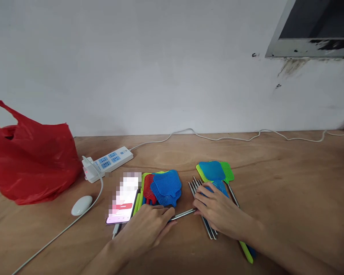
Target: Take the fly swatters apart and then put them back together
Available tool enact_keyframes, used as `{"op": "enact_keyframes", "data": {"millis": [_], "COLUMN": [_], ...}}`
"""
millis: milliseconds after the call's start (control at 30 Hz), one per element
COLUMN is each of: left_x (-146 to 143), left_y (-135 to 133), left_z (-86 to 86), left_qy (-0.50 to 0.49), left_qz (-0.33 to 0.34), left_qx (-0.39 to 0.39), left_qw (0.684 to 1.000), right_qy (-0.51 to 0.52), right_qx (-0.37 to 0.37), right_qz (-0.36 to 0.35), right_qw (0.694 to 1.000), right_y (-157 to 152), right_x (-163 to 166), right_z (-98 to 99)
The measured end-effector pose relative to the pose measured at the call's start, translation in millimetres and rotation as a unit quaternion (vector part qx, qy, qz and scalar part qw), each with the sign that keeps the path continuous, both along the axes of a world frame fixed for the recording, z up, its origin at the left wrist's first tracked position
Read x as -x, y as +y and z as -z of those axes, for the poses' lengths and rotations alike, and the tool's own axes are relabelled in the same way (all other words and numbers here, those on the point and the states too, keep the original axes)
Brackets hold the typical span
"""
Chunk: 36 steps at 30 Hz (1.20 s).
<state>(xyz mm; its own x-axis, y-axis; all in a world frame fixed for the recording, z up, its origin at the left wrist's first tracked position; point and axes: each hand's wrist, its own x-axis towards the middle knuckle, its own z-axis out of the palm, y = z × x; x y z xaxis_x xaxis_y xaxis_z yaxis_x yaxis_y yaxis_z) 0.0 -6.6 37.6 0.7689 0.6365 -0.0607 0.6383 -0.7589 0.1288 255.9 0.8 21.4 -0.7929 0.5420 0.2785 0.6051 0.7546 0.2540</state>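
Observation:
A thin silver metal rod [184, 214] runs between my two hands. My left hand [151, 225] is closed around its left end, which the fingers hide. My right hand [213, 206] pinches the other end, above several loose metal rods [208, 228] on the table. Beside my left hand lies a pile of fly swatter heads, with blue ones [169, 185] overlapping a red one [148, 188] and green ones behind. Beyond my right hand are more fly swatters, a blue head [212, 170] on green [227, 172]. Another blue head [220, 187] is partly hidden by that hand.
A lit phone [126, 198] with a charging cable lies left of the swatters. Farther left are a white mouse [81, 205], a power strip [110, 162] and a red plastic bag [34, 160]. A white cord [218, 138] runs along the wall on the wooden table [289, 191].

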Motion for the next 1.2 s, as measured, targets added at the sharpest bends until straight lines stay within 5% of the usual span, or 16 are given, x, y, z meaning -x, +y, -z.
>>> {"op": "enact_keyframes", "data": {"millis": [233,767,1000,1200], "left_x": [34,42,11,4], "left_y": [-2,4,-6,-5], "left_z": [0.8,3.4,12.5,9.3], "left_qy": [-0.037,-0.012,0.009,-0.028], "left_qz": [-0.045,-0.046,-0.05,-0.067], "left_qx": [0.019,0.046,0.018,0.038], "left_qw": [0.998,0.998,0.999,0.997], "right_qy": [0.098,0.159,0.16,0.207], "right_qx": [0.003,0.017,-0.008,0.049], "right_qz": [0.018,0.044,-0.005,0.015], "right_qw": [0.995,0.986,0.987,0.977], "right_y": [10,0,-13,-18], "right_x": [-35,-49,-9,-8], "right_z": [-2.4,-6.2,-3.9,-3.3]}}
